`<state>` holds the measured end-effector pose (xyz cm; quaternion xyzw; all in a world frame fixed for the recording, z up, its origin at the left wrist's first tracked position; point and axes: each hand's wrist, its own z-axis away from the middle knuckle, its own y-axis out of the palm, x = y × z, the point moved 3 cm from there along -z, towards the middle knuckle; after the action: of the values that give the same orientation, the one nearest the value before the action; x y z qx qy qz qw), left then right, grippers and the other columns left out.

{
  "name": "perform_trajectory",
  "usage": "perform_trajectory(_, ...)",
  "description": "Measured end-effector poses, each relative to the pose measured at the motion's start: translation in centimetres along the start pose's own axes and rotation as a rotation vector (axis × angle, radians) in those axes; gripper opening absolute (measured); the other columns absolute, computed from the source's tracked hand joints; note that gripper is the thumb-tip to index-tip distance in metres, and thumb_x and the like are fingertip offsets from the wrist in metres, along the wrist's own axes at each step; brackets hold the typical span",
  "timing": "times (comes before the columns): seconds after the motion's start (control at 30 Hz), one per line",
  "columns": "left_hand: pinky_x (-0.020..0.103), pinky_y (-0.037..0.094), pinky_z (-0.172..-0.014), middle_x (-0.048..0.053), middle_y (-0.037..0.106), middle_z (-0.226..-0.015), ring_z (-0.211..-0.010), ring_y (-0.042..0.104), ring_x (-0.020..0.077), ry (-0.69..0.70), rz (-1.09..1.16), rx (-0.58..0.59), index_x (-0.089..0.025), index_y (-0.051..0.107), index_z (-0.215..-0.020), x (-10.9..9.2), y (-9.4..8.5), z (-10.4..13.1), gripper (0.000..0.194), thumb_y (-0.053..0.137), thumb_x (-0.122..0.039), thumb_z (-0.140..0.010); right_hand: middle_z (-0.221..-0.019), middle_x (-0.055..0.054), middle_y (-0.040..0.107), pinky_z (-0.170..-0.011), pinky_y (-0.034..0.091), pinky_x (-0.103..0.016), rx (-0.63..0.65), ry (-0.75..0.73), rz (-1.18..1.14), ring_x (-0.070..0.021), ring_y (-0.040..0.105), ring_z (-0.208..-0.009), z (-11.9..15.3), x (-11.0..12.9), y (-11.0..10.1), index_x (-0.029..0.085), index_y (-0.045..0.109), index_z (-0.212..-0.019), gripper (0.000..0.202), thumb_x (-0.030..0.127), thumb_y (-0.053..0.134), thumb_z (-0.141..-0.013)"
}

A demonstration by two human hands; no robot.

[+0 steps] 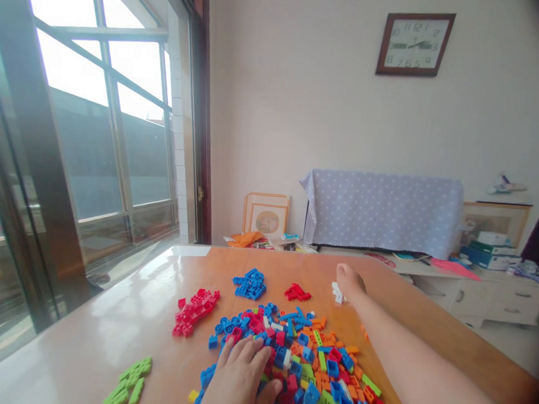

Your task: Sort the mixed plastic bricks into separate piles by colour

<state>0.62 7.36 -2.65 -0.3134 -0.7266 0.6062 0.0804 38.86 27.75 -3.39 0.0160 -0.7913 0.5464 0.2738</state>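
Observation:
My left hand (243, 370) lies palm down on the near left part of a large mixed pile of toy building bricks (307, 361). Its fingers are stretched out and slightly apart over blue and red bricks. At the far right of the table, my right hand (350, 281) is closed with its fingers curled down beside a small group of white bricks (337, 294). Whatever those fingers hold, if anything, is hidden. Blue, orange, red, green, white and a few yellow bricks make up the pile.
Around the pile on the wooden table (172, 373) lie sorted groups: blue bricks (250, 284), dark red bricks (297, 292), pinkish-red bricks (195, 312) and light green bricks (130, 382). Beyond the table stands a white cabinet (484, 298) with a cloth-covered object (383, 212).

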Motion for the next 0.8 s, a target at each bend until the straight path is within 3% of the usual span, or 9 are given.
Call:
perform_trajectory(0.1,0.066,0.04,-0.115,0.007,0.065,-0.141,-0.132,0.058,0.0365,0.013,0.027,-0.012,-0.033,0.066,-0.134,-0.1,-0.2,0.2,0.044,0.058,-0.049,-0.094,-0.121,-0.012,0.072,-0.085,0.048,-0.032,0.004,-0.07,-0.029,-0.0249,0.067,-0.106,1.2,1.4,0.3,0.026,0.065,-0.131,0.053,0.043,0.023,-0.103)
perform_trajectory(0.23,0.066,0.039,-0.115,0.007,0.066,-0.139,-0.131,0.059,0.0362,0.01,0.033,-0.019,-0.033,0.066,-0.132,0.1,-0.2,0.3,0.042,0.06,-0.047,-0.094,-0.132,-0.01,0.067,-0.101,0.045,-0.034,0.11,-0.273,-0.075,-0.0245,0.061,-0.122,3.4,5.2,2.7,0.027,0.065,-0.134,0.047,0.045,0.036,-0.101)
perform_trajectory(0.43,0.065,0.039,-0.114,0.007,0.067,-0.137,-0.129,0.06,0.0364,0.027,0.006,-0.045,-0.032,0.067,-0.131,0.7,0.5,0.1,0.042,0.061,-0.047,-0.093,-0.163,-0.009,0.04,-0.121,0.03,-0.041,0.376,-0.527,-0.116,-0.0279,0.036,-0.15,5.9,9.9,7.1,0.031,0.056,-0.148,0.058,0.052,0.056,-0.093)
perform_trajectory(0.6,0.061,0.042,-0.114,0.006,0.069,-0.135,-0.126,0.062,0.0346,0.061,0.023,-0.08,-0.033,0.067,-0.131,0.9,0.6,0.2,0.043,0.065,-0.048,-0.09,-0.162,-0.011,0.041,-0.122,0.028,-0.044,0.504,-0.58,-0.126,-0.0298,0.032,-0.153,5.9,10.2,8.5,0.026,0.068,-0.135,0.048,0.044,0.06,-0.091)
perform_trajectory(0.8,0.062,0.037,-0.117,0.007,0.066,-0.138,-0.131,0.058,0.0355,0.025,0.045,-0.03,-0.033,0.065,-0.135,0.6,0.3,0.3,0.045,0.063,-0.046,-0.092,-0.159,-0.012,0.046,-0.123,0.028,-0.044,0.486,-0.539,-0.145,-0.0292,0.033,-0.152,5.0,8.2,7.5,0.023,0.072,-0.129,0.042,0.037,0.059,-0.092)
